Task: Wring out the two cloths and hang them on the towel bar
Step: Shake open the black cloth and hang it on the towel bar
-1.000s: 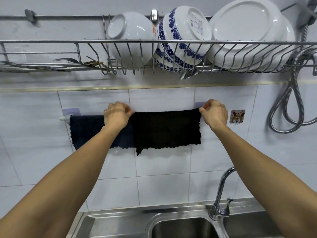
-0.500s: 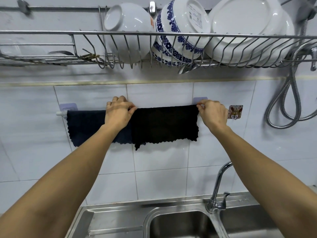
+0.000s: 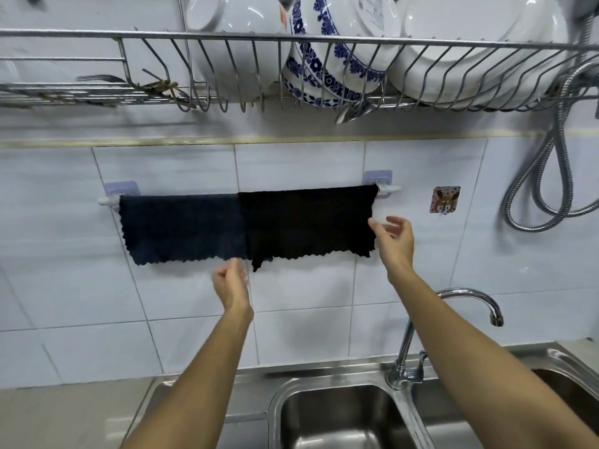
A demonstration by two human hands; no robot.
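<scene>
Now both cloths drape over the towel bar (image 3: 387, 188) — navy cloth (image 3: 181, 228) beside black cloth (image 3: 308, 222), edges touching, spread flat so they likely dry evenly. Below the bar, the left hand (image 3: 231, 286) and right hand (image 3: 393, 238) hover loosely spread — gripping nothing.

Two cloths (image 3: 181, 228) (image 3: 308, 222) hang side by side on the bar (image 3: 390, 189) at mid-frame, a dish rack (image 3: 129, 35) above, the sink (image 3: 340, 416) at the lower right.
</scene>
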